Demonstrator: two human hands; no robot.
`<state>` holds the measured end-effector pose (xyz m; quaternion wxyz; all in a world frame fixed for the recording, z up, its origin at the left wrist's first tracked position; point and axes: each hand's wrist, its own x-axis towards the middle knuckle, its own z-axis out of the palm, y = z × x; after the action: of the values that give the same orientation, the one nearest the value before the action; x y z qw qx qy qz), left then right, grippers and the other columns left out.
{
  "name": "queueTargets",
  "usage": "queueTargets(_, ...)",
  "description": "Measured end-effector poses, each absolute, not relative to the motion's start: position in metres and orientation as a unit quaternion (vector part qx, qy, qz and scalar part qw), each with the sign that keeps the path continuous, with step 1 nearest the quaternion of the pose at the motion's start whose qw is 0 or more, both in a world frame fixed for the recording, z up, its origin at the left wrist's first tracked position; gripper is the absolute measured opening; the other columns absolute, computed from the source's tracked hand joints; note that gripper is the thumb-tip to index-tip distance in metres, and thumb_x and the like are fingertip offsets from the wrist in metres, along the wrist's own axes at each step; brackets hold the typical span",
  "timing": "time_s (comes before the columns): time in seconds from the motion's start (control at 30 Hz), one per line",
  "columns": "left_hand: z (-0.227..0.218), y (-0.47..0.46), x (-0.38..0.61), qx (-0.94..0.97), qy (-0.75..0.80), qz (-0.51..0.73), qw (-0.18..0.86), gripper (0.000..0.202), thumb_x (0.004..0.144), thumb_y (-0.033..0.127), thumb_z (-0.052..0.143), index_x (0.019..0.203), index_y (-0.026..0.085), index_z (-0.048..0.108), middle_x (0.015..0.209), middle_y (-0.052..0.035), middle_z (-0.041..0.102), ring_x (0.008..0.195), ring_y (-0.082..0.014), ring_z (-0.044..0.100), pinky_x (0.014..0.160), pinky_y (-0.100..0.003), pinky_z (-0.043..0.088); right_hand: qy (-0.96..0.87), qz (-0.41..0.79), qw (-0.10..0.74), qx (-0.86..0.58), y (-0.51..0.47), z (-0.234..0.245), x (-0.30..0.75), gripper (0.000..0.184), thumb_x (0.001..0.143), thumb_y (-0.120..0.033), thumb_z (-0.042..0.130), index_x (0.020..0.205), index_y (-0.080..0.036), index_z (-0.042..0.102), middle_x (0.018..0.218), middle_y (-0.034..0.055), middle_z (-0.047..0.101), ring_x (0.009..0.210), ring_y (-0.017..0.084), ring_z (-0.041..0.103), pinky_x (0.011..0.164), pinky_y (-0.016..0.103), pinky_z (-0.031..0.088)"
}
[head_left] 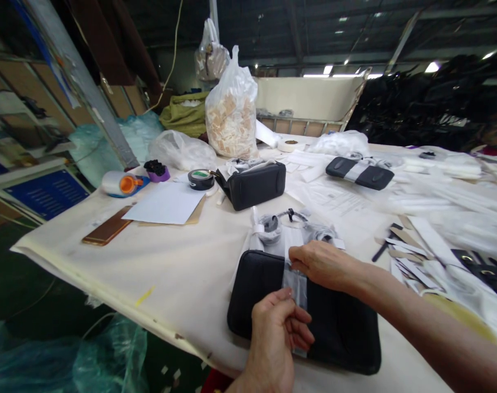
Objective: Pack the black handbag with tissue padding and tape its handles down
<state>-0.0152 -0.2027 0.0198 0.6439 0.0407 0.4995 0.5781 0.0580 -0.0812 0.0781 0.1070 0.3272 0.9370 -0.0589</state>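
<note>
A black leather bag (338, 327) lies flat near the table's front edge, its wrapped handles (273, 226) pointing away from me. A clear plastic strip (295, 281) runs down the middle of the bag. My left hand (279, 327) pinches the strip's near end with curled fingers. My right hand (324, 265) pinches the strip's far end near the top edge of the bag, fingers pressed together.
A second black bag (254, 185) stands behind, a third (360, 173) lies at the back right. Tape rolls (201, 179), white paper (166, 204), a brown strip (107, 232), a filled plastic sack (232, 117) and scattered card strips (412, 256) crowd the cream table (170, 273).
</note>
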Motion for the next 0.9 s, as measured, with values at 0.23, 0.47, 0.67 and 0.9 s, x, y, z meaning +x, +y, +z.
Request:
queueTargets(0.23,0.012,-0.200,-0.020,0.012,0.505,0.581,0.638,0.061,0.048,0.032,0.059,0.102,0.006,0.048,0.051,0.0003,0.057,0.037,-0.0096,0.045,0.037,-0.020,0.029,0.935,-0.069,0.113,0.328,-0.077,0.066,0.050,0.015,0.084,-0.023,0.052,0.087,-0.017,0.066,0.073,0.0090,0.069,0.070,0.022,0.065,0.051,0.025,0.027)
queueTargets(0.47,0.013,-0.200,-0.022,-0.008,0.497,0.576,0.649,0.054,0.058,0.029,0.055,0.105,0.004,0.048,0.051,-0.0026,0.058,0.036,-0.0106,0.046,0.037,-0.020,0.029,0.927,-0.093,0.114,0.345,-0.072,0.060,0.049,0.013,0.081,-0.024,0.056,0.086,-0.018,0.066,0.074,0.0075,0.068,0.072,0.020,0.065,0.053,0.024,0.028)
queueTargets(0.67,0.014,-0.200,-0.025,-0.040,0.487,0.561,0.668,0.034,0.078,0.016,0.041,0.109,0.005,0.047,0.052,-0.0037,0.058,0.034,-0.0106,0.047,0.037,-0.020,0.028,0.923,-0.106,0.108,0.354,-0.073,0.057,0.050,0.012,0.081,-0.026,0.058,0.086,-0.019,0.067,0.074,0.0062,0.068,0.073,0.019,0.064,0.054,0.023,0.029)
queueTargets(0.9,0.018,-0.201,-0.026,-0.052,0.496,0.552,0.668,0.021,0.085,0.015,0.037,0.099,0.009,0.050,0.051,-0.0025,0.057,0.032,-0.0093,0.045,0.036,-0.019,0.028,0.922,-0.108,0.100,0.357,-0.076,0.054,0.052,0.012,0.082,-0.027,0.059,0.086,-0.019,0.067,0.073,0.0053,0.068,0.073,0.018,0.063,0.054,0.023,0.029)
